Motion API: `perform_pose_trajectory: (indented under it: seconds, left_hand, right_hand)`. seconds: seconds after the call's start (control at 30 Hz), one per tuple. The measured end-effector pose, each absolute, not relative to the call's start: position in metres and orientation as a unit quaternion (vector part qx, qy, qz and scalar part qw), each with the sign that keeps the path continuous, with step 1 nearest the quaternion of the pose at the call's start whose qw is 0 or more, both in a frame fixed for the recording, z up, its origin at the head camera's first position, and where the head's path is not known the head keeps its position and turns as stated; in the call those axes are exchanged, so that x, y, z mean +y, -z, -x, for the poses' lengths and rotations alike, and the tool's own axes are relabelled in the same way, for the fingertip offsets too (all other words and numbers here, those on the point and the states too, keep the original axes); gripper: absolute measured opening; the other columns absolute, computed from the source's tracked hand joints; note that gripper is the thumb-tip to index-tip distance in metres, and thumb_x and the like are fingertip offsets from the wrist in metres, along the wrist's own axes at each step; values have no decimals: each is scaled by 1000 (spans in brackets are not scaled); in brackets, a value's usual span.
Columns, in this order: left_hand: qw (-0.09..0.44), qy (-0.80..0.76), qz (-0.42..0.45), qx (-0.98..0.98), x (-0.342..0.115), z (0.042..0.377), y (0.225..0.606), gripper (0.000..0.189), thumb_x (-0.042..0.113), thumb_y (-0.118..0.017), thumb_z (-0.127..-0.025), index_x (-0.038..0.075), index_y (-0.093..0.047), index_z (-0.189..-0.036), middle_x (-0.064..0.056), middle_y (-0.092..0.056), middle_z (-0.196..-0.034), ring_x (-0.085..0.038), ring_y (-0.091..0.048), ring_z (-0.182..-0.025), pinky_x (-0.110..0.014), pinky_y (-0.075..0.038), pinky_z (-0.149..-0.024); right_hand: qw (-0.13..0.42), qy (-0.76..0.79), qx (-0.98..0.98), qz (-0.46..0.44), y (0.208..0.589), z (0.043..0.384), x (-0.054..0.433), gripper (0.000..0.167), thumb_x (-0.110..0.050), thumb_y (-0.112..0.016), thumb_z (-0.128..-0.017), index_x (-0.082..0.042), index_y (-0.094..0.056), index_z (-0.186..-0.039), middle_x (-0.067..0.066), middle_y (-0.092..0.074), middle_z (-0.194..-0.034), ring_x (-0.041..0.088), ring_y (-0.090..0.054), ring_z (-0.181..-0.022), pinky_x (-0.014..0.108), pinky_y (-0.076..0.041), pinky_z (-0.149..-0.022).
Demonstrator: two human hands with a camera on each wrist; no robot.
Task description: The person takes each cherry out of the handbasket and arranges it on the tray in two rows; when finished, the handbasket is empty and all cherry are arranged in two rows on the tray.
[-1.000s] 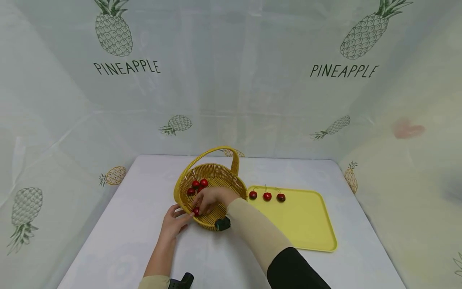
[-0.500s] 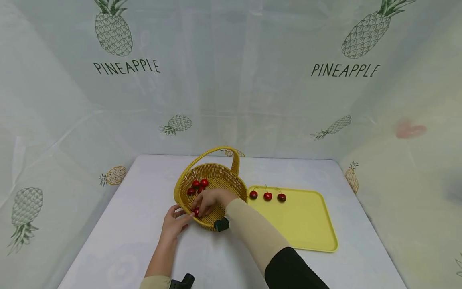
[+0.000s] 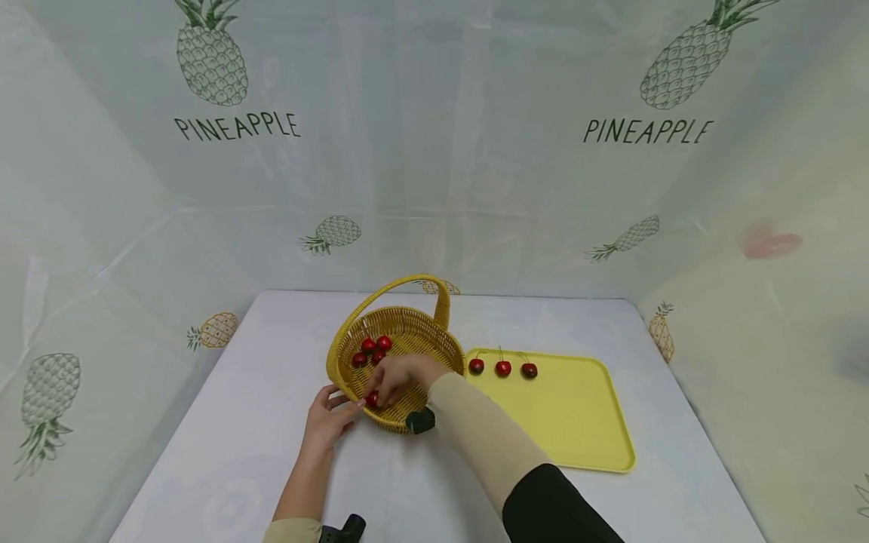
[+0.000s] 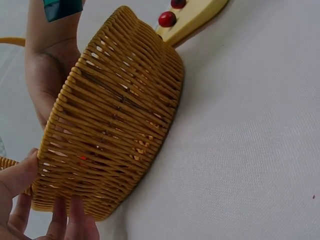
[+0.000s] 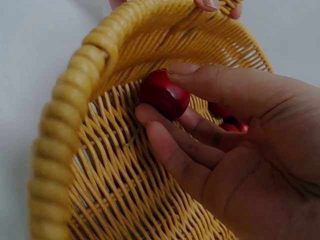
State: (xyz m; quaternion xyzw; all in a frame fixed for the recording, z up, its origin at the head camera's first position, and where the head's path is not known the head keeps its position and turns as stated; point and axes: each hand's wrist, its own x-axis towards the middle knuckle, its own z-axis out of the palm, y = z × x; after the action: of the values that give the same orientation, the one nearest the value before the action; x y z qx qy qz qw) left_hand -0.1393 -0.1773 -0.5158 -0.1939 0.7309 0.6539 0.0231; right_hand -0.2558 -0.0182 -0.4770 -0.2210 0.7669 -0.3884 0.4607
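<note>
Where hands point(image 3: 324, 422) point(image 3: 402, 377) pinch, basket rim point(image 5: 54, 150), red cherry point(image 5: 161, 96)

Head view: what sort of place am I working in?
Possibly a makeshift recording or practice booth: pineapple-print sheeting surrounds the back and sides of a white table, which bears a wicker basket and yellow tray.

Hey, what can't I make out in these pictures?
Head: some of the basket, behind the right hand.
Right wrist: the cherries beyond that hand, partly covered by it.
Left wrist: cherries inside the basket, mostly behind its woven wall; much of the tray, beyond the top edge.
</note>
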Motion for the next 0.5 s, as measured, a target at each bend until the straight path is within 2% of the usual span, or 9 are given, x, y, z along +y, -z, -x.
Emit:
perform_pose_trajectory:
  seconds: [0.27,0.5]
  left_hand:
    - [26,-653,193,732,-176,139,514,62,16,-77,-86,2,-45,-136,-25,-52,-127,-17,-60,-88,-42,-52,-81]
    - [27,-656,194,729,-177,139,517,57,12,-75,-87,5,-46,-136,-22,-53,-126,-15,-61,-87,-41,-51,-81]
  right_hand:
    - [445,422,761,212,479,261,-5,33,11,-68,-84,3,-67,-116,10,-62,-103,17,-61,-83,47,-49,-91]
    - [409,412,778,240,471,262,8,30,6,-71,-84,-2,-67,-113,10,-61,-101,18,-63,-84,43,-52,-86]
